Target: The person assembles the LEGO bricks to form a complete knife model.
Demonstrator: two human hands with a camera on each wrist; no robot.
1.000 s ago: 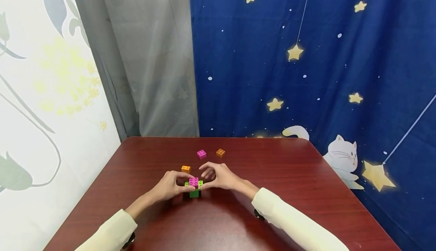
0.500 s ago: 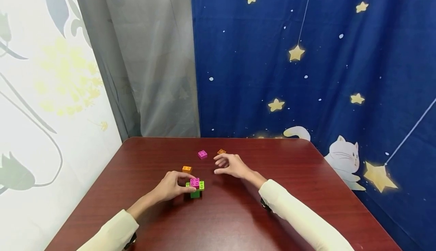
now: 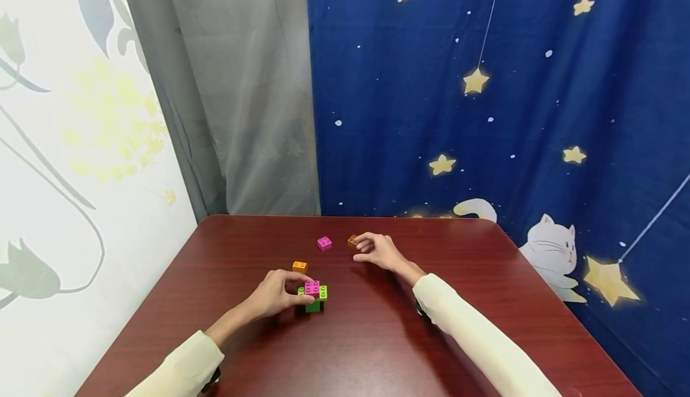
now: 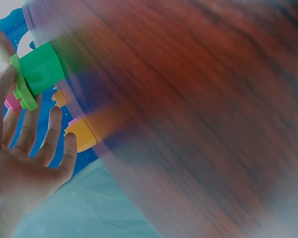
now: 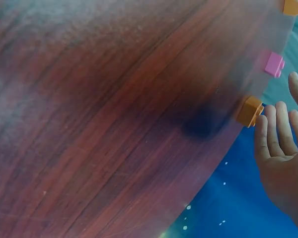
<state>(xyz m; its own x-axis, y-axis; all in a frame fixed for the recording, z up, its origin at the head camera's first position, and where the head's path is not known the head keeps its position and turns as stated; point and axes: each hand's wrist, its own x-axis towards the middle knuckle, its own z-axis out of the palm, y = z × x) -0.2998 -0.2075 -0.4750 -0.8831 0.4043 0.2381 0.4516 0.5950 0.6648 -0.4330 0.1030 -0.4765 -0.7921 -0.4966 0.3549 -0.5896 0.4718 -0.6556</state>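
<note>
My left hand (image 3: 295, 289) grips a small brick stack (image 3: 313, 294) near the middle of the dark red table (image 3: 377, 349): a pink brick on a lime plate on a dark green brick. In the left wrist view the fingers (image 4: 25, 130) lie against the lime plate of the stack (image 4: 37, 74). My right hand (image 3: 361, 249) is stretched out farther back, its fingertips at a loose orange brick (image 3: 353, 241). The right wrist view shows the straight fingers (image 5: 275, 136) just beside that orange brick (image 5: 250, 111), not closed on it.
A loose pink brick (image 3: 324, 243) lies left of the right hand. A second orange brick (image 3: 299, 266) sits just behind the stack. A grey curtain and a blue starry cloth hang behind the table's far edge, and a white patterned wall stands on the left.
My right hand has left the stack and moved back and to the right, reaching the far orange brick. My left hand has stayed on the stack.
</note>
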